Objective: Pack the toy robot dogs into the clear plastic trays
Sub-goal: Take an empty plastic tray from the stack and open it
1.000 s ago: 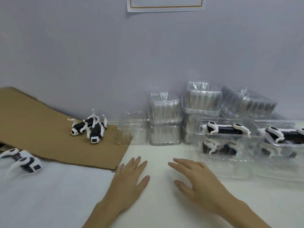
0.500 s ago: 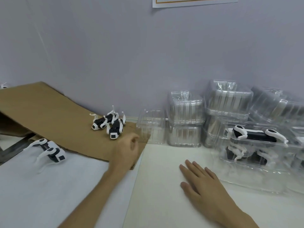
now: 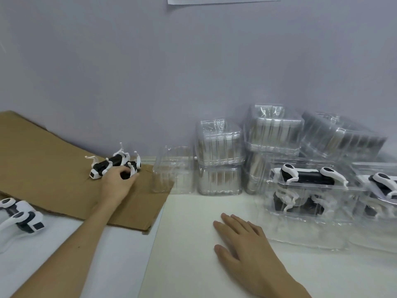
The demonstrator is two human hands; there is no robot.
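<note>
The left hand (image 3: pixel 117 183) curls round the nearer toy dog (image 3: pixel 135 165), crosswise under its fingers; the right hand (image 3: pixel 242 239) lies flat, well apart.

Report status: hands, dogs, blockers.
Left hand grips a toy dog on the cardboard. Right hand flat on table, empty. Empty tray at cardboard edge, nothing between.

Brown cardboard sheet (image 3: pixel 53 179) lying flat, front corner ragged. Pale wall (image 3: pixel 150 72) behind it, white tabletop (image 3: pixel 193 244) to its right, paper notice (image 3: pixel 223 0) high above.
</note>
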